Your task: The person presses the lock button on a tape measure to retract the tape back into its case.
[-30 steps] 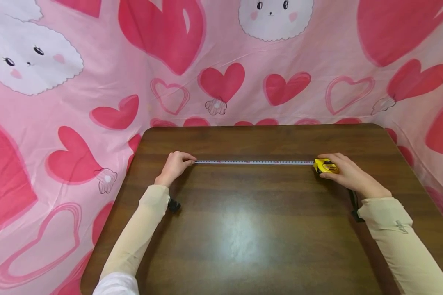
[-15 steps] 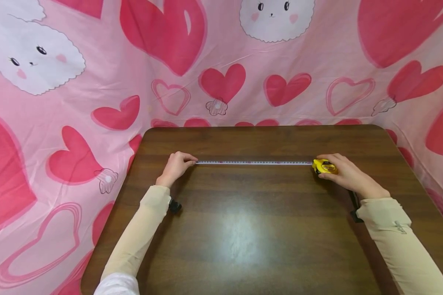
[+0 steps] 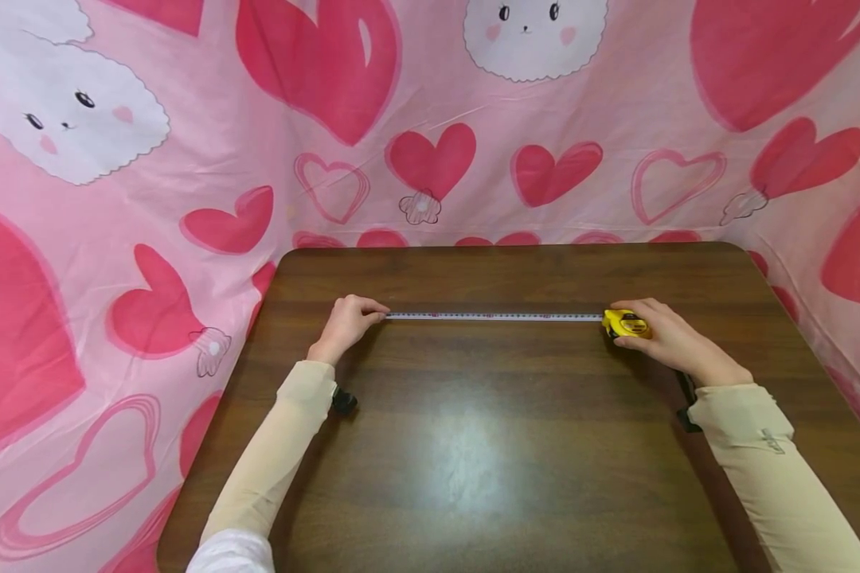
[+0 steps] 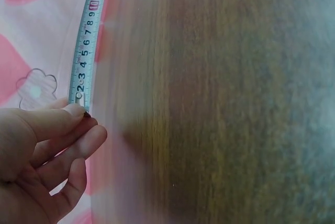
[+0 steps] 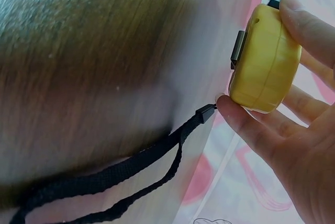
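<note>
A yellow tape measure [image 3: 626, 324] is held in my right hand [image 3: 670, 338], its thumb and fingers around the case. From the case a white blade [image 3: 494, 317] runs straight to the left, pulled out above the table. My left hand [image 3: 342, 325] pinches the blade's free end between thumb and forefinger. In the left wrist view the blade [image 4: 85, 51] shows its black numbers, and the fingertips cover the very end. A metal clip sits on the side of the case [image 5: 267, 59] in the right wrist view, and a black strap [image 5: 131, 166] hangs from it.
The brown wooden table [image 3: 459, 446] spreads beneath both arms. Pink cloth with hearts [image 3: 430, 183] hangs along its back and sides. A black wrist device [image 3: 344, 401] is strapped at the left cuff.
My left hand has shifted slightly right and my right hand slightly left. The stretch of blade between them is a little shorter. Both grips stay the same.
</note>
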{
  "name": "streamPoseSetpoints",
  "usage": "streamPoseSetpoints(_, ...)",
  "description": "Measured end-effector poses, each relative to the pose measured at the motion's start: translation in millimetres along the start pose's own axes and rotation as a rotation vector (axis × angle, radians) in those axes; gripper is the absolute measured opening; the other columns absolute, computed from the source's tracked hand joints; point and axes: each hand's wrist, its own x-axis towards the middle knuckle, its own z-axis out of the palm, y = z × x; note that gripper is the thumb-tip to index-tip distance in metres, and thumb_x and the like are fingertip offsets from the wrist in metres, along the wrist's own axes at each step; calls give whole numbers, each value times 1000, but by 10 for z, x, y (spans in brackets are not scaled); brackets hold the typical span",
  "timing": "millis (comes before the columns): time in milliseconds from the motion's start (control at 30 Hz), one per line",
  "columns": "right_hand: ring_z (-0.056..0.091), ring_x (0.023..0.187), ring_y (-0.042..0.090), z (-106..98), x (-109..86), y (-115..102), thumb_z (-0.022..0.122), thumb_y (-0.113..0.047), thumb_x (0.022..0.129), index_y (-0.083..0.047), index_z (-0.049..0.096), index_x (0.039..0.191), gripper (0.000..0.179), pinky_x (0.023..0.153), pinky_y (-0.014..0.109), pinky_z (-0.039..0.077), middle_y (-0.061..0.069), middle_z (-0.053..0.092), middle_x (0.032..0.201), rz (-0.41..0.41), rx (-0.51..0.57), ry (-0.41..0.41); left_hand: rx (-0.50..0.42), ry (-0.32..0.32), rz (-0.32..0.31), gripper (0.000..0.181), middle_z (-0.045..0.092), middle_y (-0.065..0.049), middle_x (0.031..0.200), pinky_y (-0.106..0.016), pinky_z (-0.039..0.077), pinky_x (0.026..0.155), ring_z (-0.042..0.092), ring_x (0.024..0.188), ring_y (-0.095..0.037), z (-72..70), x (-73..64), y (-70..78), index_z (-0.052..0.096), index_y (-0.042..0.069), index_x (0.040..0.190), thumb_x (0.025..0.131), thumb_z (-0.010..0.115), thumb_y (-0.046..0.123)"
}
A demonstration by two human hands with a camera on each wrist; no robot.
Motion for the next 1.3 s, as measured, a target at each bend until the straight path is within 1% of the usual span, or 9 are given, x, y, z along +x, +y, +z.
streamPoseSetpoints(200,48,105,35,0,17,-13,78,-21,77,-7,53,128,58,87,57,39,20,53,118,-4,-4,-6,-29,-22,-24,18,70,-1,105,-37,50,86,60,93,-18,11,-5,42,74,18,104,87,67,20)
streamPoseSetpoints(433,47,107,36,6,39,-39,77,-22,78,-7,53,128,58,89,58,37,20,52,119,2,6,-21,-15,-20,4,18,70,-1,104,-36,50,85,61,93,-18,47,22,67,74,18,103,87,67,19)
streamPoseSetpoints(600,48,107,35,28,58,-41,78,-19,77,-7,53,128,58,88,56,38,20,53,118,-11,9,-14,-11,-23,4,17,70,0,103,-35,50,85,61,91,-16,73,31,86,75,19,102,87,67,20)
streamPoseSetpoints(833,49,104,36,51,71,-41,78,-19,76,-5,53,126,57,84,55,39,21,54,115,-76,-8,13,-18,-35,-8,17,70,-1,103,-37,50,86,61,93,-17,90,27,112,75,18,102,87,67,19)
streamPoseSetpoints(967,48,104,36,57,77,-68,77,-21,77,-5,52,126,57,83,55,39,21,53,115,-93,-7,12,-9,-40,-4,17,70,0,103,-37,49,87,61,94,-17,110,30,113,75,19,102,87,67,20)
streamPoseSetpoints(1167,48,104,36,72,89,-94,77,-22,78,-5,52,126,57,84,55,38,22,53,116,-96,-6,5,7,-37,16,17,71,0,102,-36,50,86,62,94,-16,146,41,120,75,18,102,86,68,21)
streamPoseSetpoints(1300,48,105,36,85,98,-93,77,-23,78,-5,52,127,58,85,56,38,21,52,117,-72,-6,-4,3,-38,19,18,71,0,102,-36,50,86,62,93,-17,162,45,140,75,19,102,86,68,22)
